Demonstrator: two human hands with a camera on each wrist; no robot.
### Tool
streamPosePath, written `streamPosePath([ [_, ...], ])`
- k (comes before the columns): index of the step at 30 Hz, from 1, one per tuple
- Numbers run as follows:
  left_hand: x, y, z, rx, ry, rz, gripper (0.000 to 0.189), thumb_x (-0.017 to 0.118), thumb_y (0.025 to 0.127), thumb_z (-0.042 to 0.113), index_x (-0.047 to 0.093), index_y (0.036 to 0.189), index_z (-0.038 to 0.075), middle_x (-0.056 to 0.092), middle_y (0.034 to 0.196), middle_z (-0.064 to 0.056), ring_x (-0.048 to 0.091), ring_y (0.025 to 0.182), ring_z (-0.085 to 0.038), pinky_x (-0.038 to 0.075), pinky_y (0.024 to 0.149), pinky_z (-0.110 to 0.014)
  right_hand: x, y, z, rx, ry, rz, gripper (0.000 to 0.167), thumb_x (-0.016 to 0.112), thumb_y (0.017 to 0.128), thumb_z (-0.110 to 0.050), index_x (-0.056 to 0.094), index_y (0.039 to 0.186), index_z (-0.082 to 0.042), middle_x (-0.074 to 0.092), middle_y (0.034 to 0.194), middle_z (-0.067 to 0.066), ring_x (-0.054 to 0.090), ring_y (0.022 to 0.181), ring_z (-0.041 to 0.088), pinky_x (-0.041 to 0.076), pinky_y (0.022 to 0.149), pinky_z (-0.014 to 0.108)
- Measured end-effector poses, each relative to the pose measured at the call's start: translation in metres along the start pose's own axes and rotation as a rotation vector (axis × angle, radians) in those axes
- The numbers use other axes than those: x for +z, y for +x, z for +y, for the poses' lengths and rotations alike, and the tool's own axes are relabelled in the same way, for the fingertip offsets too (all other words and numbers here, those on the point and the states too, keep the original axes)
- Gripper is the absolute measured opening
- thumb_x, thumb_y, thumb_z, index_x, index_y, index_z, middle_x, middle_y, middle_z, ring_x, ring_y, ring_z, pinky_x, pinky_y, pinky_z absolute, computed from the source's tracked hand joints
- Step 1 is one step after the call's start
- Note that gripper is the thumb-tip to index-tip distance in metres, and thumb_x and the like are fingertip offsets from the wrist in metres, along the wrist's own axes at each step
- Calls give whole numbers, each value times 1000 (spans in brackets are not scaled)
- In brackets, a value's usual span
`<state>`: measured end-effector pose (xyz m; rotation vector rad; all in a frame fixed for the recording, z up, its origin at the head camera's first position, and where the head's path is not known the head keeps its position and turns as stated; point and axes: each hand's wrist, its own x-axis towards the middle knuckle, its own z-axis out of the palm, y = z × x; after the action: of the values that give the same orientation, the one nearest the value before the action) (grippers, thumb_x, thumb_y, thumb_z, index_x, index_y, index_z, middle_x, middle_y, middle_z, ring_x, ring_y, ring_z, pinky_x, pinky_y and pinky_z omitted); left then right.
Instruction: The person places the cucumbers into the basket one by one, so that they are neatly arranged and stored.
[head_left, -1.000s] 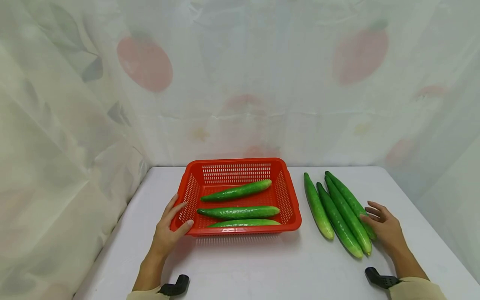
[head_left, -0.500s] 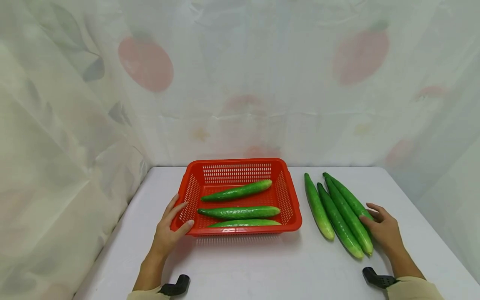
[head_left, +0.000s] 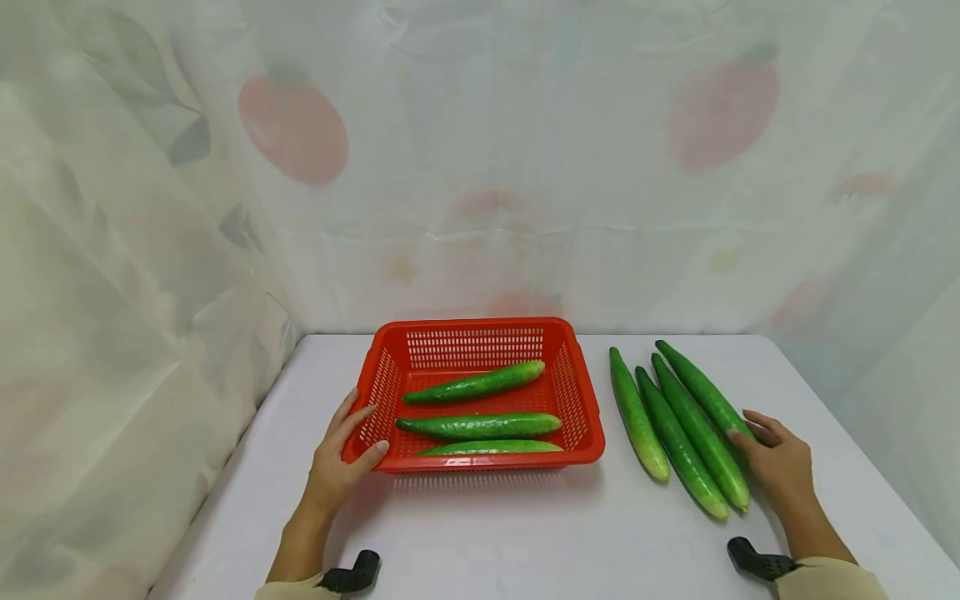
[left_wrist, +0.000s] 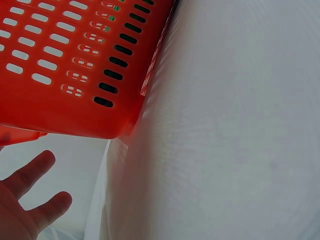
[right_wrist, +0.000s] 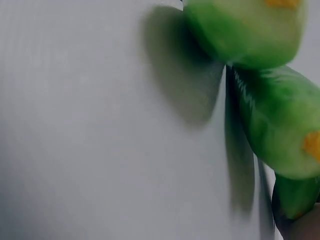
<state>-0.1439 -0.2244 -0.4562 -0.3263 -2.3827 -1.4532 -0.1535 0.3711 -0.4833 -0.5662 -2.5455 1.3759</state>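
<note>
A red plastic basket (head_left: 480, 459) stands on the table with three cucumbers (head_left: 480, 426) lying crosswise in it. At its left end my left hand (head_left: 330, 473) rests on the rim, thumb and fingers spread. The left wrist view has two straight fingers (left_wrist: 31, 175) beside the basket's outer wall. To the right, my right hand (head_left: 780, 463) grips the lower part of the rightmost cucumber (head_left: 701, 383), thumb on one side and fingers on the other. In the right wrist view that cucumber (right_wrist: 296, 194) is mostly hidden behind its neighbours.
Left of the held cucumber lie three more: a nearby one (head_left: 701, 433), another (head_left: 682, 446) and a paler one (head_left: 637, 417) closest to the basket. A white table (head_left: 517, 533) bears everything. Printed curtains (head_left: 480, 167) hang behind and at the sides.
My right hand has closed on the rightmost cucumber. Its top end has shifted slightly right, away from the neighbouring cucumber. The left hand and basket stay as they were.
</note>
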Motion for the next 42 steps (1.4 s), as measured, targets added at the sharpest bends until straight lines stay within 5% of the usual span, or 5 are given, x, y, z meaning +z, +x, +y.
streamPosePath([
  [4, 2, 1, -17, -1, 3, 5, 53, 73, 84, 15, 56, 133, 5, 25, 156, -3, 26, 138, -27, 32, 94, -11, -4, 0, -1, 8, 11, 17, 65, 61, 94, -38, 42, 143, -1, 44, 139, 28, 38, 128, 46, 33, 100, 55],
  [11, 2, 1, -19, -20, 15, 7, 54, 73, 84, 18, 56, 134, 7, 26, 156, 0, 26, 139, -22, 30, 96, -12, -14, -4, -16, 26, 82, 18, 62, 67, 92, -34, 46, 143, -7, 46, 141, 21, 51, 117, 22, 43, 72, 9],
  [24, 1, 0, -14, 2, -6, 0, 55, 74, 83, 13, 55, 135, 5, 25, 156, -4, 26, 138, -29, 31, 94, -12, -35, -11, -55, -276, 135, -31, 50, 69, 91, -23, 55, 137, -9, 56, 108, -25, 50, 96, -6, 44, 72, 8],
  [35, -1, -2, 9, 3, 6, 14, 51, 72, 82, 7, 55, 130, -4, 28, 153, -17, 27, 136, -39, 30, 93, -10, -30, -10, -97, -480, 190, -134, 47, 68, 91, -9, 56, 136, -9, 59, 116, -22, 56, 102, -4, 45, 76, 11],
  [42, 2, 1, -11, 7, 13, 13, 54, 73, 83, 11, 56, 133, 4, 26, 155, -6, 26, 138, -30, 31, 93, -10, -23, -9, -119, -518, 349, -222, 43, 66, 90, -1, 57, 132, -2, 63, 115, -14, 60, 101, 3, 47, 78, 14],
])
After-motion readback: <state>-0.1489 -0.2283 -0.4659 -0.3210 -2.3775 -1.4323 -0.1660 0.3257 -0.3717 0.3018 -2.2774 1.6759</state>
